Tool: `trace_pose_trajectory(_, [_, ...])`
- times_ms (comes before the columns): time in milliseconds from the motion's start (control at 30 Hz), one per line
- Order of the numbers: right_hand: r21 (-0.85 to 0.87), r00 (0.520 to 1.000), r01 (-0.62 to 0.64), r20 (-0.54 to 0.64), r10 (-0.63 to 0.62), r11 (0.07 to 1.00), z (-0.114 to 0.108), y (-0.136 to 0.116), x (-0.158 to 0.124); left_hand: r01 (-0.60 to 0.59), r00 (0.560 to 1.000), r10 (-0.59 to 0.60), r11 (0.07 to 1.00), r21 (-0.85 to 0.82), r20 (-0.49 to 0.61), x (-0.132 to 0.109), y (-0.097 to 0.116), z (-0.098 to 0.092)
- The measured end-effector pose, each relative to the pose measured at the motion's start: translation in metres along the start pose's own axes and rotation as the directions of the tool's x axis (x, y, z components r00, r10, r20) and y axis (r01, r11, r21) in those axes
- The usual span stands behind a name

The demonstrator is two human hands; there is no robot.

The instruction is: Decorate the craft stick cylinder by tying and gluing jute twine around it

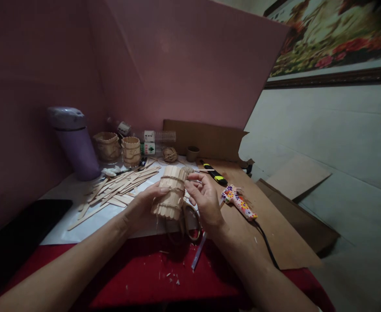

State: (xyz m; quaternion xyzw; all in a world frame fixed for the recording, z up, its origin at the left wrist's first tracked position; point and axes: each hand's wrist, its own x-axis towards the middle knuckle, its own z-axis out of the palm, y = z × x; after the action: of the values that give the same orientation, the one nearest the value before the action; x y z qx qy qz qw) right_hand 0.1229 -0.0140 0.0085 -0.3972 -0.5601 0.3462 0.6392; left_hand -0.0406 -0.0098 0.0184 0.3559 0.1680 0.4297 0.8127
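Note:
A small cup made of upright wooden craft sticks [172, 190], bound with brown twine, is held above the table's middle. My left hand [148, 201] wraps round its lower left side. My right hand [202, 195] is at its upper right, with thumb and fingers pinched on the twine near the rim. Loose twine ends hang below the cup. Under my right hand lie scissors [190, 223] with pale handles.
Loose craft sticks [119, 186] are spread on white paper at the left. Behind stand a purple flask [75, 143], two finished stick cups [130, 151], a twine ball [170, 154] and bottles. A spotted glue gun [239, 203] and a yellow-black cutter [214, 172] lie on cardboard at the right.

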Motion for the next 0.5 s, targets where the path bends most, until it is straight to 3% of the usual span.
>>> trace_pose_trajectory(267, [-0.053, 0.999, -0.028, -0.030, 0.026, 0.998, 0.0030, -0.0011, -0.0022, 0.003, 1.000, -0.003, 1.000, -0.016, 0.023, -0.0006, -0.0010, 0.0009])
trace_pose_trajectory(500, [0.024, 0.997, -0.080, -0.012, 0.080, 0.997, 0.0017, 0.0039, 0.0002, 0.095, 0.988, -0.107, 0.989, -0.110, -0.108, 0.0012, 0.0064, 0.0026])
